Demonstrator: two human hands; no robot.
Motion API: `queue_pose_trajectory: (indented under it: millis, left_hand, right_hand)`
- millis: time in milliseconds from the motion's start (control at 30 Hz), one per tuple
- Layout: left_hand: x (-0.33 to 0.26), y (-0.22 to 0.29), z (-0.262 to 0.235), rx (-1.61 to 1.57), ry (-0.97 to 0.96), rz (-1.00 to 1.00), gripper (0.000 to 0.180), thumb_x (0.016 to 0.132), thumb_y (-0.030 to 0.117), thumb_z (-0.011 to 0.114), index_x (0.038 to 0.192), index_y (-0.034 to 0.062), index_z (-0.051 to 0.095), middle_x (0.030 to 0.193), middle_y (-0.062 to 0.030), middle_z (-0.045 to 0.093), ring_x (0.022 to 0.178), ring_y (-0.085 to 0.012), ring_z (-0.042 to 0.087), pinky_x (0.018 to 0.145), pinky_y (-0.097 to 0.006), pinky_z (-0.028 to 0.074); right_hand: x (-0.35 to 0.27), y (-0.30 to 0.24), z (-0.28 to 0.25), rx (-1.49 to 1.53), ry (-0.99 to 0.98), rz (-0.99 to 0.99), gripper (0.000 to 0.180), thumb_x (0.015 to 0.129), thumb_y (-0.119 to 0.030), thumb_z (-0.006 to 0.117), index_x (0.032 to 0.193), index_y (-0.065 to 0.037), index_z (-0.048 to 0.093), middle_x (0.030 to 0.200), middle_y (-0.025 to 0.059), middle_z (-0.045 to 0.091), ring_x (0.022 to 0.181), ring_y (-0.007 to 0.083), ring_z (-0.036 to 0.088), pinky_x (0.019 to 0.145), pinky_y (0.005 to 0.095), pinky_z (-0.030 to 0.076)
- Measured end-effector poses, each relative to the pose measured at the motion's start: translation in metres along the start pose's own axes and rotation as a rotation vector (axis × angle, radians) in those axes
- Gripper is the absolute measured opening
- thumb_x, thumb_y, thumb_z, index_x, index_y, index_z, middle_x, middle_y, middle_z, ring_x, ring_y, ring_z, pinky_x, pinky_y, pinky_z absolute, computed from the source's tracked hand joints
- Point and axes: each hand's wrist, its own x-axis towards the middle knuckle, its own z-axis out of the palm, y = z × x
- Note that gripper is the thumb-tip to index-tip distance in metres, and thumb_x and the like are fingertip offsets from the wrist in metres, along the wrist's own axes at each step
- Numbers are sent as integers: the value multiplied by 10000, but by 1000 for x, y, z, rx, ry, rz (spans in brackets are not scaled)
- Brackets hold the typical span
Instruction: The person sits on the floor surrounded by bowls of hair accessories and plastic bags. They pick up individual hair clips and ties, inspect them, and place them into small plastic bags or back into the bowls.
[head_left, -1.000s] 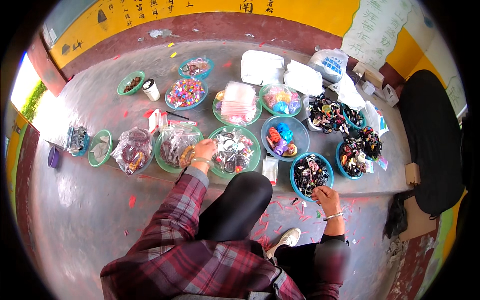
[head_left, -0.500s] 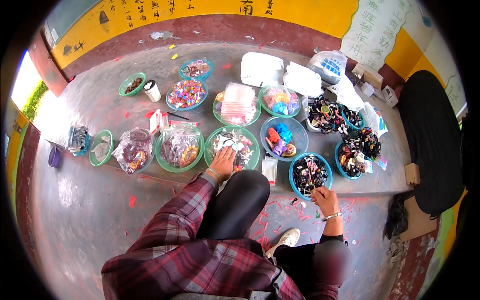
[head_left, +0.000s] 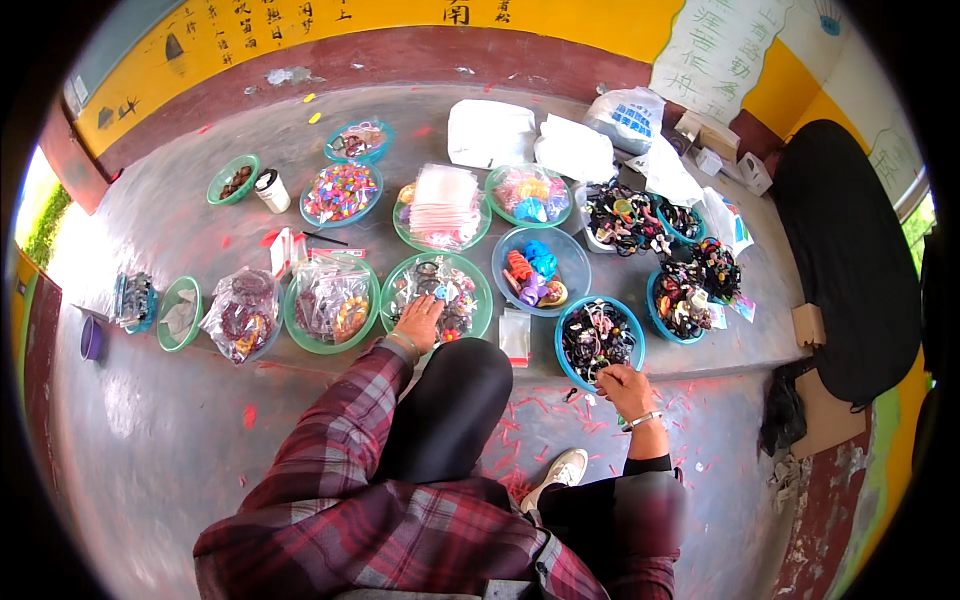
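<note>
While the person is sitting at the edge of the grey concrete floor (head_left: 150, 420), many bowls and bags are lying spread in front of them. The largest things are at the far side: a black cloth (head_left: 850, 270) on the right and two white bags (head_left: 490, 132) near the wall. Nearer, a green bowl of mixed small ornaments (head_left: 470, 275) is standing just before the left knee, and a blue bowl of dark hair bands (head_left: 575, 345) is standing to its right. Between them a small clear packet (head_left: 516, 335) is lying on the floor.

The left hand (head_left: 418, 322) is now reaching into the green bowl, fingers spread and lying on the ornaments; a second ago it was hanging at the bowl's left rim, so I think it is starting to pick there. I cannot tell if it is already holding a piece. The right hand (head_left: 622, 383) is staying at the near rim of the blue bowl, fingers curled together; whether something small is pinched in them is not visible.
</note>
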Motion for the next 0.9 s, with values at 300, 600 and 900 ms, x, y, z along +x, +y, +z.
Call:
queue_pose_trajectory:
  millis: [300,600,900]
  left_hand:
    - [21,54,-96,-204,465,343,289,744,113,527,1014,9,533,1045,-153,538,996,-314,487,876,-388,378]
    - [-55,188,-175,-310,79,856,195,765,154,549,890,5,558,922,-139,565,930,-286,526,816,-365,410]
    - [-145,93,-145,-292,150,483,516,812,177,523,1279,64,336,1341,-174,263,1249,-320,245,1014,-390,243]
  right_hand:
    - [2,-6,4,21,2,-44,201,768,-207,541,808,-28,622,671,83,620,616,165,605,587,278,455]
    - [8,-4,-1,-31,-61,92,226,769,-190,533,816,14,619,674,89,617,587,148,609,537,256,477]
    - [17,27,9,-1,-108,202,193,792,-164,534,783,22,584,662,95,607,530,141,587,436,229,437]
